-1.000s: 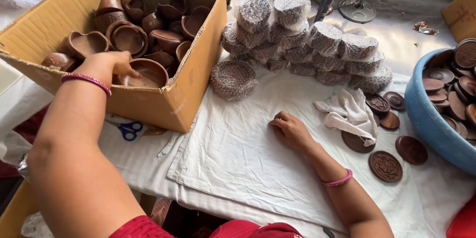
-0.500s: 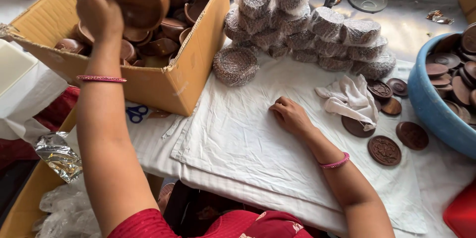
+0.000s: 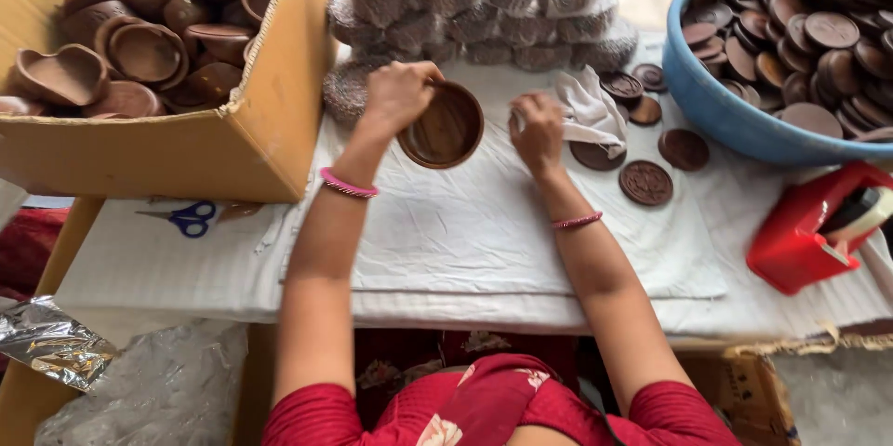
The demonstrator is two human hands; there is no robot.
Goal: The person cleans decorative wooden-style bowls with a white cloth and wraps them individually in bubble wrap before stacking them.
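On a white cloth-covered table, a cardboard box (image 3: 186, 144) of brown clay lamps sits far left, blue scissors (image 3: 186, 218) below it. Next, the left hand (image 3: 400, 93) grips the rim of a round clay bowl (image 3: 445, 126), fingers curled around its edge. Just right, the right hand (image 3: 537, 128) pinches a white rag (image 3: 588, 111). Round clay lids (image 3: 646, 182) follow, then a blue tub (image 3: 721, 111) of lids and a red tape dispenser (image 3: 807, 232).

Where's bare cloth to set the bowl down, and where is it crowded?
Free: the white cloth between the forearms, toward the near table edge. Also bare between the cardboard box and left hand, which holds the bowl. Crowded: the wrapped stacks, and loose lids beside the blue tub.
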